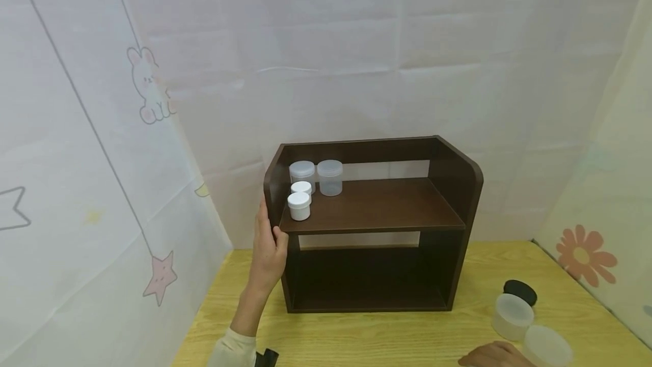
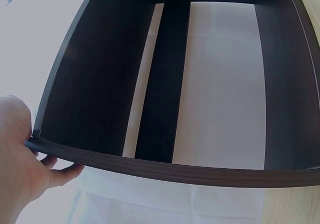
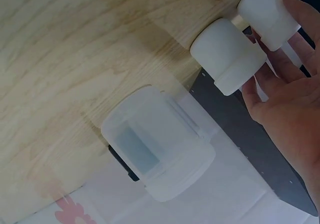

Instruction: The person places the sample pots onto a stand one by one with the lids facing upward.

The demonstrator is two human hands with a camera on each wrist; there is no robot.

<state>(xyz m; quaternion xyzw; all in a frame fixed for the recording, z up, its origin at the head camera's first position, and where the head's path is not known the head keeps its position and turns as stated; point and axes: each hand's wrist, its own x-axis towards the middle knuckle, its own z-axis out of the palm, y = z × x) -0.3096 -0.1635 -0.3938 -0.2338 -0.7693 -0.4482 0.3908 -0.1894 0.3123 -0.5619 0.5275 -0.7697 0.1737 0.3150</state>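
My left hand [image 1: 268, 256] holds the left side panel of a dark brown two-tier shelf [image 1: 372, 228], thumb at the front edge, fingers along the outer face. In the left wrist view the fingers [image 2: 65, 175] show beyond the panel edge. On the upper tier's left, two small white jars [image 1: 299, 207] stand before two translucent lidded jars [image 1: 330, 178]. My right hand [image 1: 494, 354], low in the head view, pinches a white lidded jar [image 3: 270, 17] between thumb and fingers in the right wrist view. A second white jar [image 3: 227, 54] stands against the outer fingers.
Right of the shelf, on the wood-grain table [image 1: 351, 336], stand two translucent jars [image 1: 511, 317] with a black round lid or container [image 1: 520, 292] behind them. A black object [image 1: 266, 358] lies by the left sleeve. Printed cloth walls [image 1: 356, 61] surround the table.
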